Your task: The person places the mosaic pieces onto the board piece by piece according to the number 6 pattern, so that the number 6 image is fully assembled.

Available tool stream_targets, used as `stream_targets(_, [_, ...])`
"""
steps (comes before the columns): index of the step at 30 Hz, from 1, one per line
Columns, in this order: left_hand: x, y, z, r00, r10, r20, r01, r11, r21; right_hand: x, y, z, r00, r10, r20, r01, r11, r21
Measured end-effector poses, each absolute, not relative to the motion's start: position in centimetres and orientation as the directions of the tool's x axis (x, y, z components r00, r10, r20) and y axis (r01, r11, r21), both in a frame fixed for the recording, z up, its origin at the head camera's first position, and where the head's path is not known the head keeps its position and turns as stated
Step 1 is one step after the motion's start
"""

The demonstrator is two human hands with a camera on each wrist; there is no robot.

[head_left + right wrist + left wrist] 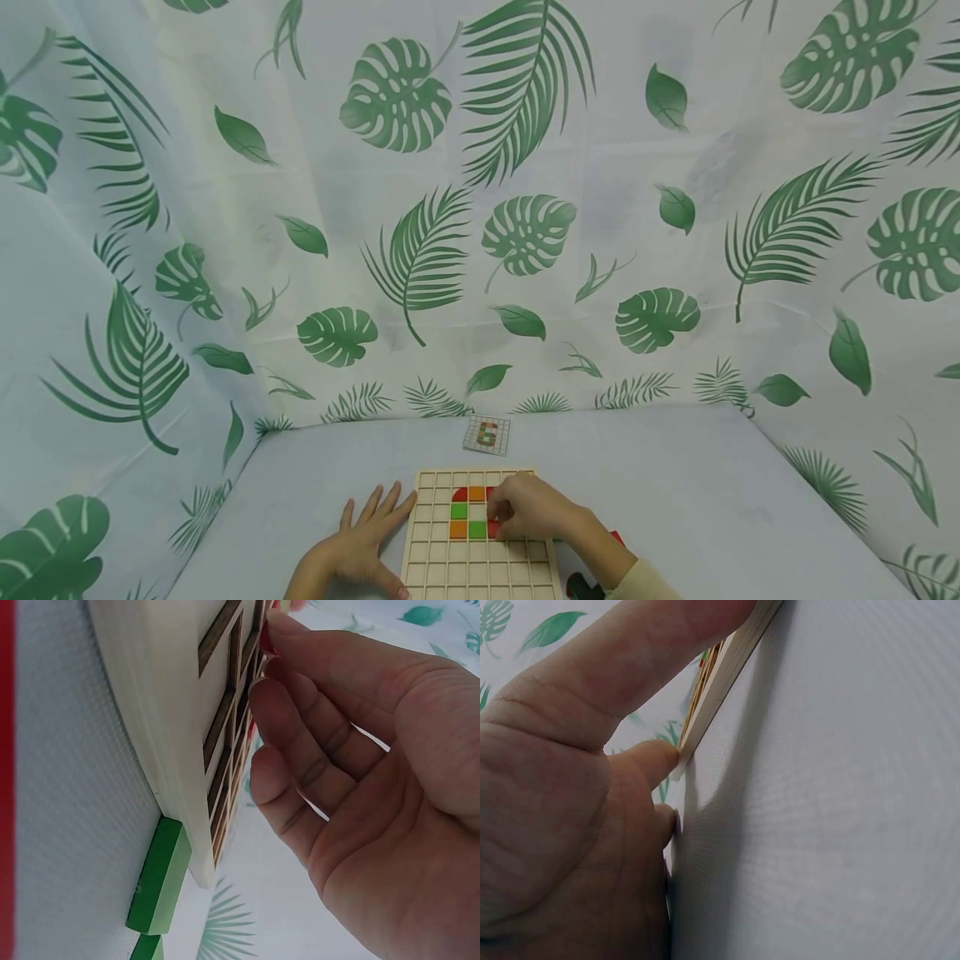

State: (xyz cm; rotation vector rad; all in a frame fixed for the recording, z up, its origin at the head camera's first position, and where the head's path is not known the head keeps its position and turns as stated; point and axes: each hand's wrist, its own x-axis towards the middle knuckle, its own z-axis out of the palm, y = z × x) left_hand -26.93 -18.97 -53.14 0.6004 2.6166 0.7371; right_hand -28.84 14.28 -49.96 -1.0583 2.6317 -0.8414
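Tile-seating, apparently: right grip (531, 507) pinches red tile (492, 529) on gridded board (459, 552); left grip (360, 543), spread, touches left edge; next, likely press, release.

The grid board (458, 573) looks to me like pale, bare wood, matt and smooth along its thick edge, with darker brown sides on its raised strips. Set into it, the coloured tiles (477, 493) look smooth and painted. Just beside the board, a green block (160, 877) wears an even coat with a soft sheen. Beyond the board, the small card (487, 434) seems to be paper. Under the board spreads matt, finely woven cloth (645, 454); behind it hangs smooth, lightly creased printed fabric (600, 179).
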Motion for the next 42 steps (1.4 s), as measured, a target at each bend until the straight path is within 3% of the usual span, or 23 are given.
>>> stream_targets(14, [-26.7, -19.0, -53.0, -0.846, 0.488, -0.216, 0.306, 0.776, 0.552, -28.5, 14.4, -49.6, -0.738, -0.673, 0.045, -0.585, 0.606, -0.539])
stream_targets(25, [-26.7, -19.0, -52.8, -0.844, 0.488, -0.222, 0.297, 0.770, 0.565, -29.1, 16.6, -48.4, -0.802, -0.592, 0.083, -0.523, 0.627, -0.578])
stream_targets(42, [-26.5, -18.9, -52.6, -0.844, 0.489, -0.222, 0.296, 0.768, 0.568, -29.7, 19.3, -47.0, -0.807, -0.582, 0.099, -0.518, 0.619, -0.590])
